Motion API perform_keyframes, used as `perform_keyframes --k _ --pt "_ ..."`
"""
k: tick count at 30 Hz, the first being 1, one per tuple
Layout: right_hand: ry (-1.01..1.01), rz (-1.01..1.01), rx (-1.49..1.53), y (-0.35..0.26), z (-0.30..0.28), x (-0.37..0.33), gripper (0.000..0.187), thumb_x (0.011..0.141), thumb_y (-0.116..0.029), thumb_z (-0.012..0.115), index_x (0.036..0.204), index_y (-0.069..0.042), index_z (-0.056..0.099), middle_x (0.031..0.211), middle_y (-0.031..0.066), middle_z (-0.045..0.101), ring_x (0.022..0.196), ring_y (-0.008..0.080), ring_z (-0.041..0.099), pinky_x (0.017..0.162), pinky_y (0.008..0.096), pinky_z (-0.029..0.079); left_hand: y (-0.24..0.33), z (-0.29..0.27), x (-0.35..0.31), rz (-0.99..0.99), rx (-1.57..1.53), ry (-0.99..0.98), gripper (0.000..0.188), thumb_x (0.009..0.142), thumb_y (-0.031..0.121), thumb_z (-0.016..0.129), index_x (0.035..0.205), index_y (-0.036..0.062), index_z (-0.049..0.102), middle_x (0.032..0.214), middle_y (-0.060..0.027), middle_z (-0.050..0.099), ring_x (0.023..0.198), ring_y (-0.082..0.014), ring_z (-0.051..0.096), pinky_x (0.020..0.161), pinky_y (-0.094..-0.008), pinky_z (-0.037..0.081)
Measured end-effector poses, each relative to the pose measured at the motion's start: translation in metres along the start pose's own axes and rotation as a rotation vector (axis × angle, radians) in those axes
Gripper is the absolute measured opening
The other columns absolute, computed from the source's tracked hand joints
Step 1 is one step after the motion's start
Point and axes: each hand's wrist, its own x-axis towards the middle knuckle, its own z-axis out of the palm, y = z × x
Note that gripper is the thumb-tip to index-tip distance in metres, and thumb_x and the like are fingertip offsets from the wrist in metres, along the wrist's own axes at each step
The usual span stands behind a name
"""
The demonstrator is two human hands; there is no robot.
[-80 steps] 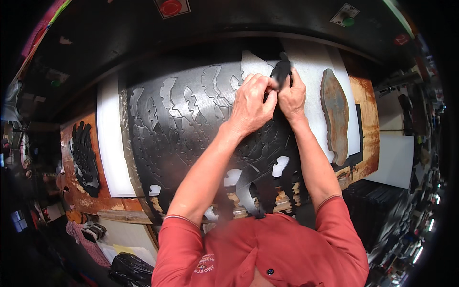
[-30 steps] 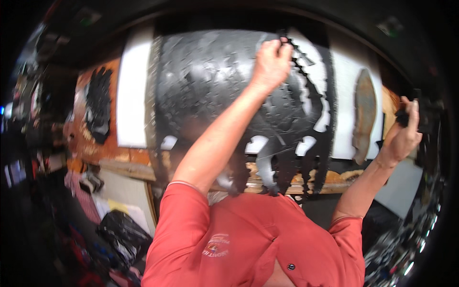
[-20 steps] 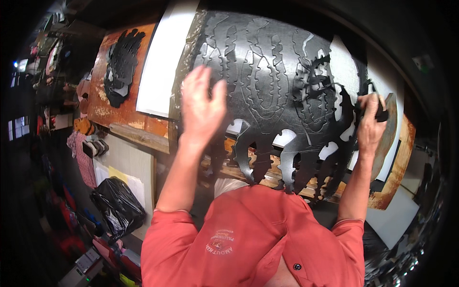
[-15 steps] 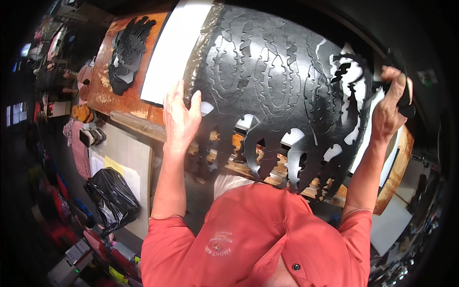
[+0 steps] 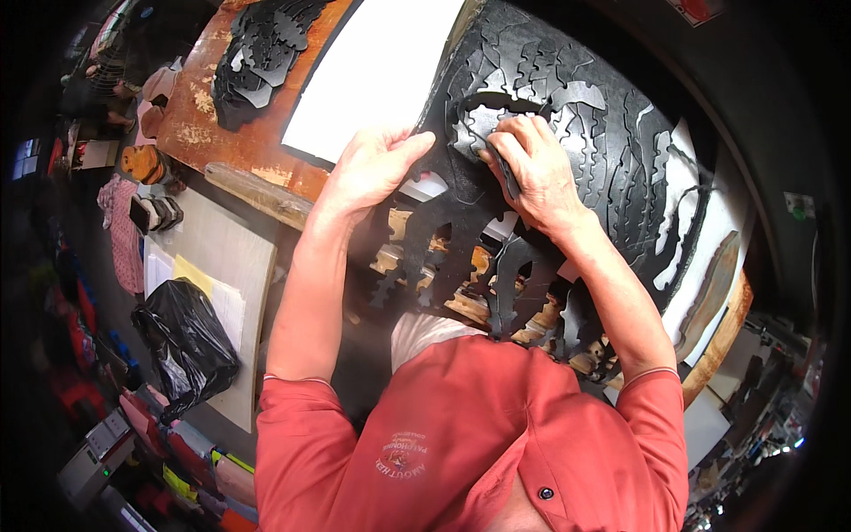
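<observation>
The right hand (image 5: pixel 541 173) pinches a dark strip (image 5: pixel 505 173) — its long axis runs back toward the person, slanting slightly right. Left of it, farther off, the left hand (image 5: pixel 368 173), thumb spread, nothing visibly held, nears the black sheet's (image 5: pixel 463 184) edge.

open room above the white board (image 5: pixel 372 80) left of the black sheet (image 5: pixel 612 151), dark machine (image 5: pixel 749 115) barring the far right, black pieces (image 5: pixel 266 58) piled on the far-left desk (image 5: pixel 191 133)
</observation>
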Motion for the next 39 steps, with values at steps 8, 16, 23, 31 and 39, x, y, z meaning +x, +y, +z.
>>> perform_keyframes --k 8,16,23,31,39 --pt "-0.039 0.059 0.116 -0.012 -0.006 -0.004 0.037 0.083 -0.018 0.086 0.106 0.000 0.063 0.104 0.0176 0.064 0.095 0.0380 0.062 0.085 0.0472 0.052 -0.010 0.005 0.022 0.044 -0.254 -0.178 0.030 0.104 0.023 0.071 0.120 -0.0018 0.072 0.103 -0.0071 0.076 0.087 -0.0128 0.073 0.073 -0.0295 0.063" --pt "0.017 0.171 0.111 -0.026 -0.001 -0.001 0.046 0.080 -0.019 0.085 0.113 0.004 0.062 0.105 0.0207 0.064 0.095 0.0398 0.062 0.086 0.0479 0.053 -0.009 0.020 0.025 0.083 -0.460 -0.234 0.026 0.104 0.019 0.064 0.110 -0.0031 0.076 0.096 -0.0097 0.078 0.082 -0.0137 0.072 0.076 -0.0302 0.059" --pt "0.142 0.211 0.350 -0.013 -0.004 -0.012 0.023 0.085 0.007 0.067 0.107 0.003 0.066 0.094 0.0166 0.068 0.081 0.0355 0.064 0.075 0.0432 0.053 -0.012 0.030 -0.001 0.513 0.101 0.632 0.027 0.103 0.015 0.069 0.122 -0.0035 0.072 0.109 -0.0130 0.076 0.094 -0.0162 0.072 0.087 -0.0299 0.058" --pt "0.144 0.741 0.580 -0.018 -0.020 -0.006 0.020 0.108 -0.016 0.062 0.119 0.000 0.070 0.089 0.0114 0.071 0.079 0.0174 0.066 0.075 0.0326 0.054 0.003 0.078 -0.005 0.093 -0.375 0.169 0.049 0.101 0.023 0.077 0.133 -0.0121 0.062 0.110 -0.0146 0.075 0.093 -0.0130 0.072 0.083 -0.0268 0.059" --pt "0.083 0.774 0.705 -0.003 -0.019 -0.013 0.027 0.107 -0.024 0.067 0.116 0.001 0.073 0.094 0.0098 0.074 0.086 0.0166 0.067 0.080 0.0314 0.053 0.007 0.088 0.010 0.272 -0.011 0.202 0.030 0.100 0.026 0.076 0.109 -0.0031 0.076 0.088 -0.0021 0.075 0.081 -0.0053 0.064 0.072 -0.0241 0.053"
